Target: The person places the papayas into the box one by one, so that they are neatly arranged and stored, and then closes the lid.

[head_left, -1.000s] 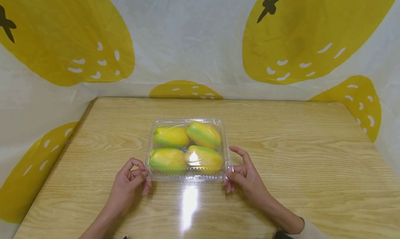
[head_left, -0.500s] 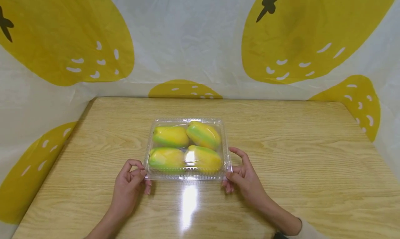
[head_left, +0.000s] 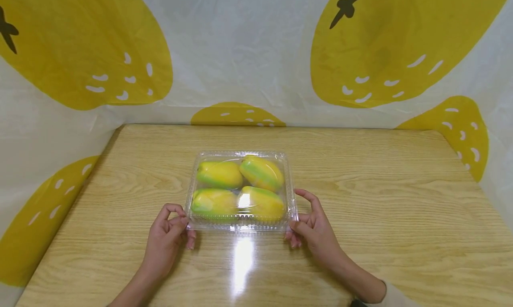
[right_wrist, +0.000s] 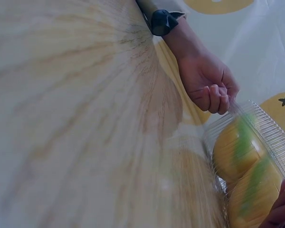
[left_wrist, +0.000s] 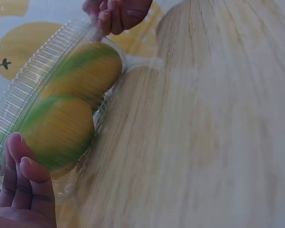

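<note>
A clear plastic clamshell container (head_left: 250,228) stands at the middle of the table with its lid down. Inside lie several yellow-green mangoes (head_left: 219,174), in two rows. My left hand (head_left: 162,238) pinches the near left corner of the rim between thumb and fingers. At the near right corner, my right hand (head_left: 318,235) grips the rim with its thumb on top, the index finger stretched along the side. The left wrist view shows the container's ridged edge (left_wrist: 35,59) and mangoes (left_wrist: 61,128) from the side. In the right wrist view, my right hand (right_wrist: 282,206) is partly cut off.
The wooden table (head_left: 380,186) extends on both sides of the container and behind it. A white cloth (head_left: 240,48) printed with large yellow fruit hangs along the back and sides. A dark wrist strap (right_wrist: 162,23) shows on the left arm.
My left hand has shifted very slightly at the near left corner. The container and my right hand have hardly moved; both hands keep their hold.
</note>
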Tool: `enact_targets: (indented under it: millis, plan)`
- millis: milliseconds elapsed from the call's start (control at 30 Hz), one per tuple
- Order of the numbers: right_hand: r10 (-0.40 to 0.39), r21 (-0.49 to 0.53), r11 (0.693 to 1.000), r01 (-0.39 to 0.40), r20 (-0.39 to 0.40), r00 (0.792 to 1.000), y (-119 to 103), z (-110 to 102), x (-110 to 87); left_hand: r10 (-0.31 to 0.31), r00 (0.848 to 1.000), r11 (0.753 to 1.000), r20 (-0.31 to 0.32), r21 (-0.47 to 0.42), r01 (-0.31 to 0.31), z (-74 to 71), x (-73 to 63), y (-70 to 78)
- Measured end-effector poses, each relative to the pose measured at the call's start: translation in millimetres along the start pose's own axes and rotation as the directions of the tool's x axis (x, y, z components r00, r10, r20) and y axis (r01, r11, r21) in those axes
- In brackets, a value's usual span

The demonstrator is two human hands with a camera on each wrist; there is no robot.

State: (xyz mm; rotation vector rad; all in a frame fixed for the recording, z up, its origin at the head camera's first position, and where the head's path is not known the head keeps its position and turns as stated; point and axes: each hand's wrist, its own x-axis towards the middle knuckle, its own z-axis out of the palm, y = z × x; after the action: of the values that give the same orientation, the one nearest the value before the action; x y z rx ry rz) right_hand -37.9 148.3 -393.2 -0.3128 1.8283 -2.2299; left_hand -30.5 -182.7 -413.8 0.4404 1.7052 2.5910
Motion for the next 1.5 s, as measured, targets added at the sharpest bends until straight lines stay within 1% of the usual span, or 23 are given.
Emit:
enact_targets:
  millis: [300,633,867,1033,1233,1333,1467,1500]
  plan:
    - [0.011,0.019,1.000,-0.011,-0.011,1.000,0.0,1.5,-0.7,-0.005,1.000,1.000,0.010,-0.006,0.005,-1.3,-0.8,0.8]
    - [0.011,-0.008,1.000,-0.012,-0.019,1.000,-0.2,0.5,-3.1,-0.031,0.999,0.999,0.023,-0.016,0.031,-2.0,-1.0,1.9]
    - [0.001,-0.011,1.000,-0.001,-0.023,1.000,0.4,1.2,-3.6,-0.024,1.000,1.000,0.019,-0.014,0.025,-1.9,-0.7,2.0]
    - [-0.008,-0.028,1.000,0.007,-0.042,0.999,1.5,2.0,-3.2,-0.023,1.000,1.000,0.015,-0.013,0.023,-2.6,-0.9,1.1]
    - [0.025,-0.005,1.000,-0.025,-0.077,0.997,3.6,5.9,-3.8,-0.021,1.000,1.000,0.007,-0.005,0.021,-5.0,-2.4,-1.2]
    - [0.038,-0.012,0.999,-0.039,-0.088,0.995,3.9,7.3,-5.0,-0.049,0.999,0.999,-0.013,0.016,0.049,-5.6,-3.1,-1.5]
    - [0.044,-0.045,0.998,-0.048,-0.074,0.996,4.7,6.9,-7.1,-0.096,0.994,0.994,-0.044,0.051,0.099,-5.4,-4.4,-1.7]
    - [0.047,-0.056,0.997,-0.051,-0.069,0.997,4.8,6.6,-7.7,-0.098,0.994,0.994,-0.042,0.052,0.100,-5.3,-4.8,-1.9]
